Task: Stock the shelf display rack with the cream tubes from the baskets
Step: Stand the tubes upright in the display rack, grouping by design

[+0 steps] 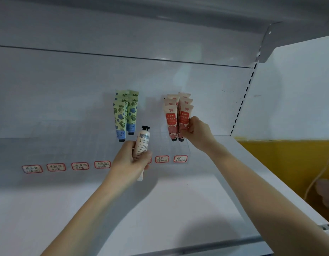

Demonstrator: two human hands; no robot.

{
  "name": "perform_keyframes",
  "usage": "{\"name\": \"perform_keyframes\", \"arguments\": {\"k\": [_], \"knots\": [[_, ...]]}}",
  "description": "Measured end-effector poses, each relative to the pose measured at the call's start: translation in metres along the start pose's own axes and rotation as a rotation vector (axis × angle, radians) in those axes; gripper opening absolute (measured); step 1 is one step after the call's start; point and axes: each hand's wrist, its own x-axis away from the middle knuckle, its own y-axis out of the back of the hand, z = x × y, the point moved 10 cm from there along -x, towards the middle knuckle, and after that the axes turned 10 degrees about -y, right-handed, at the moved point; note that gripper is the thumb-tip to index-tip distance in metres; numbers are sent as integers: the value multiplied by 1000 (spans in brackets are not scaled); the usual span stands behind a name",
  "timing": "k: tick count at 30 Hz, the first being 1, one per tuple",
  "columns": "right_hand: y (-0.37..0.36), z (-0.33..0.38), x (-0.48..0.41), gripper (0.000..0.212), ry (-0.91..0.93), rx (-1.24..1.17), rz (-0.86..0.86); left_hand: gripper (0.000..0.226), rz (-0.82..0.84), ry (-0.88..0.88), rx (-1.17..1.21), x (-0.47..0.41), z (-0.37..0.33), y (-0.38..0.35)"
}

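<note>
A big white shelf (206,204) fills most of the frame, and its left and bottom edges are cut off. In the middle sits a clear rack (160,143). It is see-through, so only faint grid lines show and its left end is hard to find.

The left hand (130,159), in the middle of the frame, wraps around a pale tube (143,139) and holds it in front of the rack. The tube's black cap points up and a barcode faces out. The hand hides its middle, and its flat end peeks out below.

The right hand (197,132), right of the middle, pinches the front red tube (184,119), which stands cap down in the rack. The fingers cover its lower part.

More red tubes (171,111) stand behind and beside it, each partly hidden by the one in front. Green tubes (125,111) stand in two rows to the left, the back ones mostly hidden.

Small red-edged labels (80,166) line the rack's front. Their writing is too tiny to read, and one is hidden behind the pale tube.
</note>
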Motion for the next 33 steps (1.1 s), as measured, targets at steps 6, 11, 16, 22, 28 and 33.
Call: {"name": "perform_keyframes", "arguments": {"k": [6, 11, 16, 22, 28, 33], "knots": [[3, -4, 6, 23, -28, -101, -24, 10, 2, -5, -7, 1, -2, 0], [3, -16, 2, 34, -108, -158, -19, 10, -12, 10, 7, 3, 0, 3], [36, -8, 11, 26, -43, -199, -221, 12, -14, 51, 59, 3, 2, 4], [47, 71, 18, 22, 351, 13, -354, 10, 15, 50, 34, 5, -1, 0], [46, 75, 5, 21, 328, 230, -332, 9, 2, 75, 56, 5, 1, 2], [45, 71, 0, 21, 256, 211, -291, 10, 11, 78, 52, 6, 2, 0]]}}
